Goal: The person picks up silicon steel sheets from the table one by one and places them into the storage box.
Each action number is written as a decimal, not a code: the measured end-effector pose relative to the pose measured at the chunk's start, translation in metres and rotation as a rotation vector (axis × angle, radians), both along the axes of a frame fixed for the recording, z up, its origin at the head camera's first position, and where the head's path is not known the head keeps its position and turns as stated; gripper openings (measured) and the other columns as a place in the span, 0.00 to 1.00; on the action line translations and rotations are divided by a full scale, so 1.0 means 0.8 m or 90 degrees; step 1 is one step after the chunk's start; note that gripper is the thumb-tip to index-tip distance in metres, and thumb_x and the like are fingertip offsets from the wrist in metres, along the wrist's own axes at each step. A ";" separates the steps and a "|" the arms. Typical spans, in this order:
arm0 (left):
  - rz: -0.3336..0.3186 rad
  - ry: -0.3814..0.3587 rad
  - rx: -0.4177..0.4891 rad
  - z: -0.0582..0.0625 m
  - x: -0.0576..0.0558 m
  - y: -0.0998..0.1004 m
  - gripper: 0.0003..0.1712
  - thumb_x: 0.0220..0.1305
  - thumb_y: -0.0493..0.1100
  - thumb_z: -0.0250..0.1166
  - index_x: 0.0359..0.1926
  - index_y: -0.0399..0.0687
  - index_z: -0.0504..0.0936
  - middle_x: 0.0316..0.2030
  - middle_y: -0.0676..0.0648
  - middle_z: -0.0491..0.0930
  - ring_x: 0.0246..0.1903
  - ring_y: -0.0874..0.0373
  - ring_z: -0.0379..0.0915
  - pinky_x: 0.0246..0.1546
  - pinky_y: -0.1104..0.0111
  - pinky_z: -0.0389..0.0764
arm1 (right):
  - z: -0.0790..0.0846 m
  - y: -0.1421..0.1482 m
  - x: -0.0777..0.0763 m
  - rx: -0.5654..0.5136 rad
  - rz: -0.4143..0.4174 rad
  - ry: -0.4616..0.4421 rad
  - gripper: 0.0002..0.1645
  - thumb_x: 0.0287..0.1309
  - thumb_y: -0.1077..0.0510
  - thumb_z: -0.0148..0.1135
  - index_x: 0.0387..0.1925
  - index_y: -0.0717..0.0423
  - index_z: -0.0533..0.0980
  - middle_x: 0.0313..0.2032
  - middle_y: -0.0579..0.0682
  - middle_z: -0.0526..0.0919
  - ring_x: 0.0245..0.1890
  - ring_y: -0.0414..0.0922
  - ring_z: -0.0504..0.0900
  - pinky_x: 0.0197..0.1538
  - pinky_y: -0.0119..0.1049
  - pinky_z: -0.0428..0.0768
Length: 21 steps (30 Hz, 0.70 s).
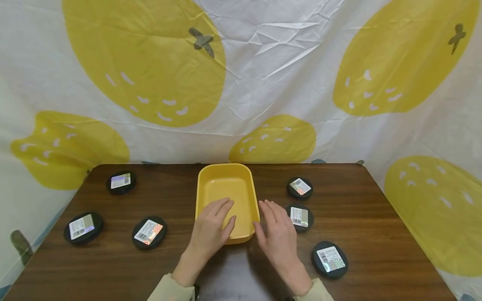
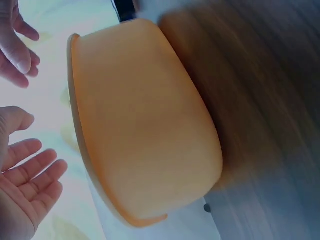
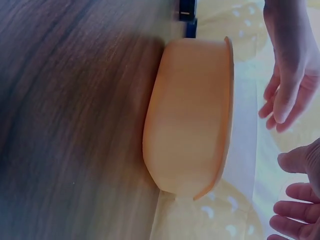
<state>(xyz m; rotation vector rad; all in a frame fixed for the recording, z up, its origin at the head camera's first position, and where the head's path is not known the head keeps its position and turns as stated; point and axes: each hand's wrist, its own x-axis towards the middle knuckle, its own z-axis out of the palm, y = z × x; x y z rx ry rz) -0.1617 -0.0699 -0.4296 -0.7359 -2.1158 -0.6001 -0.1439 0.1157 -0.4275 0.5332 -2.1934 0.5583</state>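
A yellow rectangular tub with rounded corners stands on the dark wooden table, nothing lying in it. My left hand hovers over its near left part, fingers loosely bent and apart from the thumb. At the near right corner is my right hand, its thumb tip overlapping the rim in the head view. Both wrist views show the hands above the tub's rim, with nothing between their fingers. In the left wrist view the tub's side wall fills the middle; the right wrist view shows another outer wall.
Several round black discs with labels lie around: left ones at the back, far left and nearer. On the right are a back disc, a disc partly behind my right hand and a near disc. A lemon-print cloth hangs behind.
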 end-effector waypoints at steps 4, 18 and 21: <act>0.015 0.011 0.010 0.000 0.002 -0.009 0.19 0.44 0.35 0.72 0.40 0.34 0.83 0.36 0.42 0.81 0.36 0.47 0.78 0.37 0.58 0.79 | -0.001 0.003 0.000 -0.005 -0.006 0.017 0.30 0.36 0.61 0.75 0.46 0.64 0.78 0.43 0.59 0.81 0.43 0.55 0.79 0.43 0.47 0.78; 0.044 -0.006 0.036 0.000 0.010 -0.032 0.18 0.41 0.33 0.74 0.38 0.34 0.83 0.33 0.42 0.82 0.34 0.48 0.78 0.35 0.58 0.80 | -0.008 0.014 0.005 -0.015 -0.015 0.030 0.28 0.34 0.62 0.76 0.43 0.63 0.79 0.36 0.56 0.82 0.36 0.52 0.80 0.38 0.44 0.78; 0.059 -0.012 0.038 0.000 0.011 -0.039 0.18 0.41 0.33 0.74 0.38 0.34 0.83 0.33 0.41 0.82 0.33 0.48 0.78 0.34 0.58 0.80 | -0.008 0.017 0.006 -0.021 -0.017 0.043 0.27 0.33 0.62 0.77 0.42 0.62 0.79 0.35 0.56 0.82 0.35 0.52 0.80 0.37 0.44 0.79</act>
